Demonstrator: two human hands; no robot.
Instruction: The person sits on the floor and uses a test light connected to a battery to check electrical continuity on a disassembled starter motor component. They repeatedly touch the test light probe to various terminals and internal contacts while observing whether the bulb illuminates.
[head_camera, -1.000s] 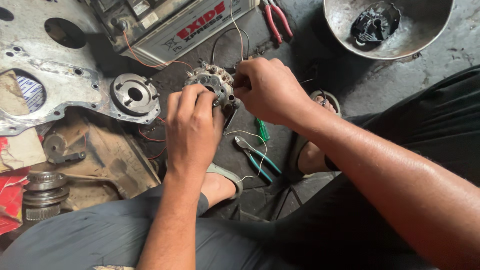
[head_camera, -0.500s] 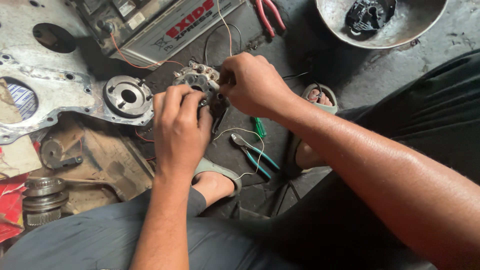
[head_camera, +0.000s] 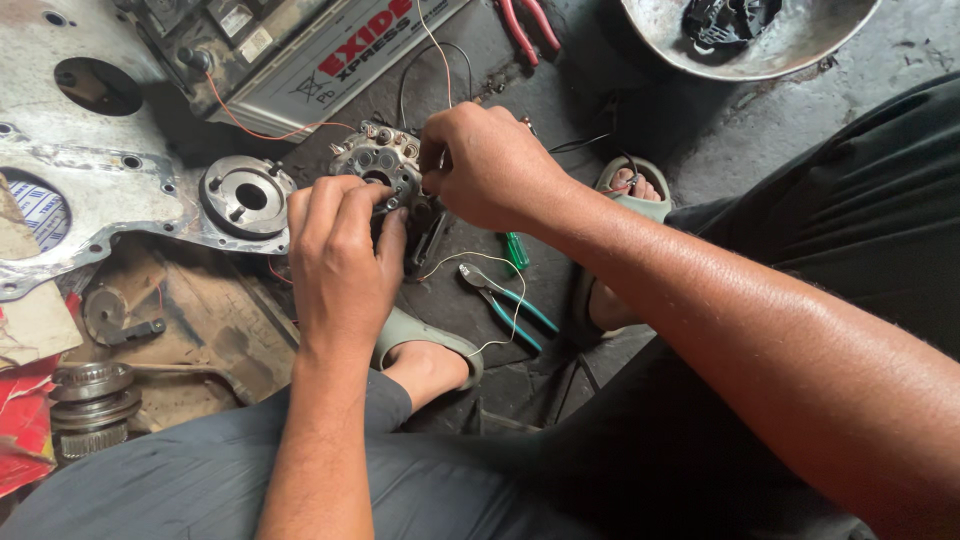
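While the head view looks straight down, a round metal part (head_camera: 378, 165), grey and studded with small terminals and bolts, is seen just above the picture's centre, toward eleven o'clock. Its flat face is turned up to the camera; being roughly circular, it shows no clear long axis. The left hand (head_camera: 340, 255) is curled around its six o'clock edge, fingers bent and closed on the rim. The right hand (head_camera: 490, 160) is laid at its three o'clock side, fingertips pinched together at the edge; what is pinched cannot be told, though a thin pale wire (head_camera: 436, 50) is seen running from there toward twelve o'clock.

At ten o'clock a dull, scuffed metal plate (head_camera: 90, 180) with round holes is spread, with a machined ring hub (head_camera: 247, 196) at its edge. A boxy battery (head_camera: 300, 50) is set at twelve o'clock, red-handled pliers (head_camera: 528, 25) beside it, and a dented metal bowl (head_camera: 800, 45) at one o'clock. Teal-handled pliers (head_camera: 505, 300) are laid on the dark floor at five o'clock of the part, and a toothed gear (head_camera: 93, 395) at eight o'clock.
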